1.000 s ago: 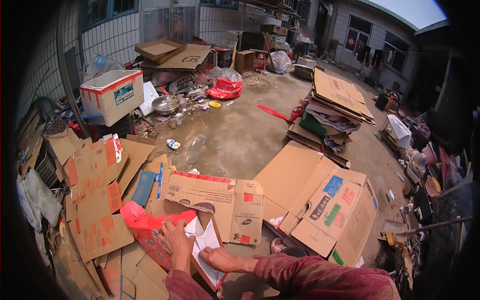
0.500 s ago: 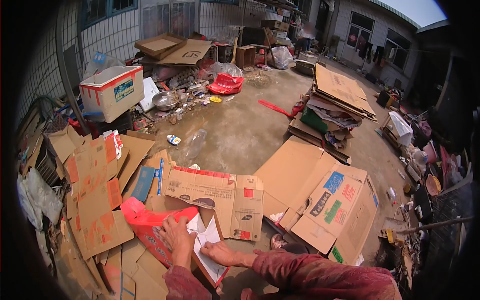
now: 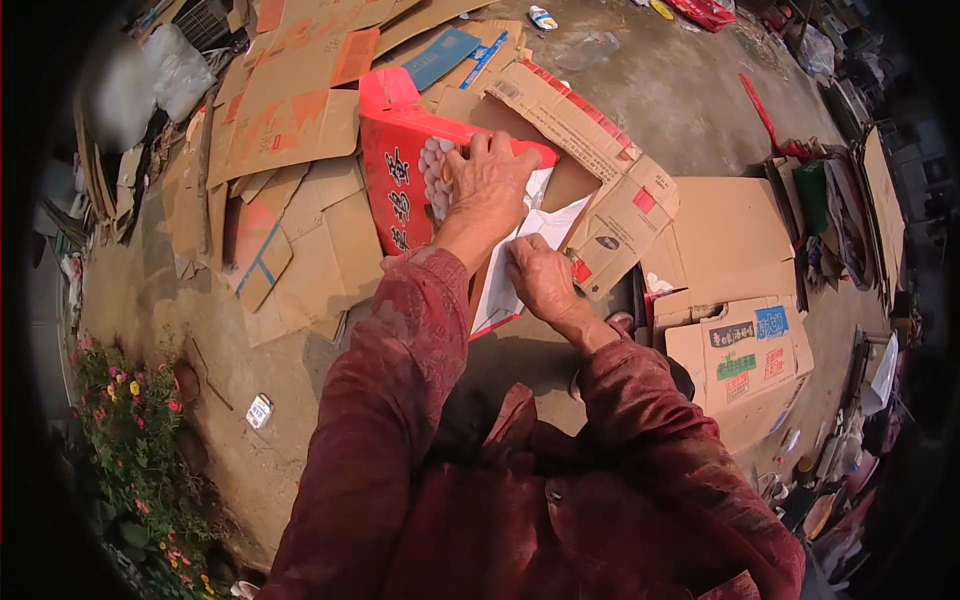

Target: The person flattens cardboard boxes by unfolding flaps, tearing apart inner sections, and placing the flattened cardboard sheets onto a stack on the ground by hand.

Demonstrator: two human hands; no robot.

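Observation:
A red cardboard box [image 3: 385, 160] with dark lettering and a picture of pale round shapes lies tilted before me, partly opened out. Its white inner side [image 3: 502, 285] shows along the right. My left hand [image 3: 485, 195] grips the box's upper part, its fingers bent over the red panel near the fold. My right hand [image 3: 543, 280] is closed, its curled fingers pinching the white inner side close below the left hand. The fingertips of the right hand are partly hidden. A flattened brown carton [image 3: 630, 215] lies just beyond the box.
Flattened cardboard sheets [image 3: 290, 130] pile up at the left. A large brown carton [image 3: 745, 350] lies at the right, near a stack of folded cardboard [image 3: 870, 210]. Flowering plants [image 3: 130, 420] grow at lower left, with a small white packet [image 3: 260, 411] on the ground nearby.
My view has tilted down and swung left, bringing the plants and my sleeves into sight. Both hands stay at the red box; the left now bends more over its panel.

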